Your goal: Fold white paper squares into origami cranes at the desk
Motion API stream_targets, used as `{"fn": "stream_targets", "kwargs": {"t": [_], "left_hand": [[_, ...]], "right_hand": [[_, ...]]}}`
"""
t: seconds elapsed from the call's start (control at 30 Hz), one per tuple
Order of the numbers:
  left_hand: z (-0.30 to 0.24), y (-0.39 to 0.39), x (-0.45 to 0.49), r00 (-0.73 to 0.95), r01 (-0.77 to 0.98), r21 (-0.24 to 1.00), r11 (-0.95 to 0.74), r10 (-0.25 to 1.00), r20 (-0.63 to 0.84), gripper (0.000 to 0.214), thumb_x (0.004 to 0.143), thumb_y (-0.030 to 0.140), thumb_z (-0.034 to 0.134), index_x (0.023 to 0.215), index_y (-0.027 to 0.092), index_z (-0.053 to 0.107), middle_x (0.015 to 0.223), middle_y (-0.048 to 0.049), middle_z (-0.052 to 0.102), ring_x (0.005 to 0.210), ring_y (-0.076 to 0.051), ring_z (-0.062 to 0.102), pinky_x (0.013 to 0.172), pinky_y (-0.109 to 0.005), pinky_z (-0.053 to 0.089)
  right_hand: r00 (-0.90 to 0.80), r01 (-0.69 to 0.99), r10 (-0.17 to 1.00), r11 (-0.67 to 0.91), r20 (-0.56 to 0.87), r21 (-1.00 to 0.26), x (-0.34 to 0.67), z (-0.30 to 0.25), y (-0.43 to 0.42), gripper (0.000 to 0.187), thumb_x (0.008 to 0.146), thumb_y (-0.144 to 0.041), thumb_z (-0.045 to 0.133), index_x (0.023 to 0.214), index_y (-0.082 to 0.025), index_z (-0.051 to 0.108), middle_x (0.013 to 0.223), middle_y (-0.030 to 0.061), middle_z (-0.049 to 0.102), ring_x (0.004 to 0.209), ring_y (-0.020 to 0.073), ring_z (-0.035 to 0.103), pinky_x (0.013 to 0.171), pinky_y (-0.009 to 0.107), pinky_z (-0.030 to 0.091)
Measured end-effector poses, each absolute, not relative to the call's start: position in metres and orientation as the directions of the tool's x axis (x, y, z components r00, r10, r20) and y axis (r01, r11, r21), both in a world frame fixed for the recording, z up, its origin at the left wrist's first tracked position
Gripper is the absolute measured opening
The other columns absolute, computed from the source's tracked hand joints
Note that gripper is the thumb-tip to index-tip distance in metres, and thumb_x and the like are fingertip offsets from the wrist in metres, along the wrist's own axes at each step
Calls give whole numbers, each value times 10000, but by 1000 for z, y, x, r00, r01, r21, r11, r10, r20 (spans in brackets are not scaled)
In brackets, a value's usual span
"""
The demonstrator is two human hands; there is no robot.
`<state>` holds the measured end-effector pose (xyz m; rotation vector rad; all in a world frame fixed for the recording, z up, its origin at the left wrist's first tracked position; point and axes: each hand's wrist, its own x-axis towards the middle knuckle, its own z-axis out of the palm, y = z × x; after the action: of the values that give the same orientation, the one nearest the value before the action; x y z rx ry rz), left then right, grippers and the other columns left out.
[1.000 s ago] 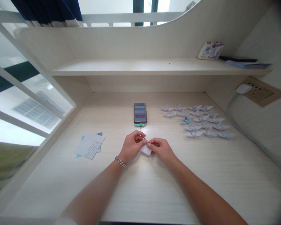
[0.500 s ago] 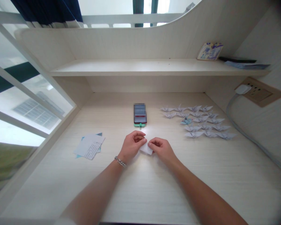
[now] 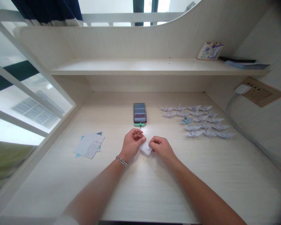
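A small folded piece of white paper (image 3: 146, 147) sits between my two hands just above the desk (image 3: 140, 187). My left hand (image 3: 131, 144), with a metal bracelet at the wrist, pinches the paper's left edge with curled fingers. My right hand (image 3: 161, 147) pinches the paper's right side, fingers closed. A phone (image 3: 140, 113) with a green end lies just beyond the hands. Several folded paper cranes (image 3: 198, 122) lie in rows at the right.
A small stack of paper sheets (image 3: 89, 145) lies at the left of the desk. A shelf (image 3: 131, 67) above carries a card (image 3: 210, 51) and flat items at its right end. A wall socket with a plug (image 3: 244, 89) and cable is at the right.
Both hands have shifted slightly away from me, and the folded paper has been turned a little between the fingers. Nothing else has moved.
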<state>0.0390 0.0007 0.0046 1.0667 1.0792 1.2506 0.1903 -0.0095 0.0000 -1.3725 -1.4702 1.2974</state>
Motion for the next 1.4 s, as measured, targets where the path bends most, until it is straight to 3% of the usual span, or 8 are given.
{"fn": "stream_targets", "kwargs": {"t": [0.23,0.4,0.53,0.7,0.8,1.1,1.3,1.4], "left_hand": [[0,21,4,-247,-180,980,-85,968,38,300,598,201,716,833,126,545,719,-12,606,657,-88,566,625,-201,430],[4,9,24,-82,-131,989,-68,995,58,296,644,216,688,894,137,552,741,-19,611,683,-96,567,638,-203,437],[10,2,31,43,-61,997,-47,998,50,269,682,234,653,915,138,557,743,-20,604,688,-103,562,636,-208,444],[16,-1,22,300,303,950,-76,954,-19,161,731,269,575,799,136,634,675,-19,610,583,-99,521,546,-207,407],[19,-2,21,395,418,895,-156,918,-25,147,730,236,546,715,138,655,665,-18,620,603,-103,521,544,-199,384],[20,4,10,446,329,943,-50,888,-109,147,704,210,528,674,113,634,577,-22,595,545,-104,523,526,-205,399],[16,8,3,319,221,975,3,945,-75,141,689,254,578,655,126,625,553,-21,587,499,-100,506,505,-219,402],[15,7,10,278,140,990,31,958,-69,188,714,304,588,742,122,624,616,-37,605,529,-105,523,529,-227,421]], "right_hand": [[-161,178,978,-102,-131,-979,198,-1,-10,100,676,-197,527,596,-157,573,534,0,573,512,121,510,518,234,396],[-162,74,983,-73,-85,-995,192,0,-10,178,719,-323,577,756,-153,610,645,13,596,591,133,548,573,247,430],[-170,78,983,-55,-68,-995,192,-3,-10,173,725,-330,581,731,-158,595,617,-5,553,578,124,515,549,238,414],[-202,243,979,16,-34,-970,196,-2,-12,134,746,-287,543,709,-167,591,616,-13,546,579,119,491,543,232,380],[-261,351,965,96,1,-931,197,3,-14,125,744,-257,533,692,-167,603,623,-11,565,594,118,494,556,233,363],[-266,148,958,-66,-104,-987,210,2,-2,87,663,-230,574,630,-152,593,545,-30,520,512,97,437,488,217,321],[-176,94,980,-76,-91,-993,220,2,3,108,658,-261,583,619,-160,579,523,-36,491,483,95,419,463,217,323],[-145,105,987,-54,-69,-993,219,3,3,137,663,-295,589,630,-162,581,526,-31,489,495,102,429,471,221,343]]}}
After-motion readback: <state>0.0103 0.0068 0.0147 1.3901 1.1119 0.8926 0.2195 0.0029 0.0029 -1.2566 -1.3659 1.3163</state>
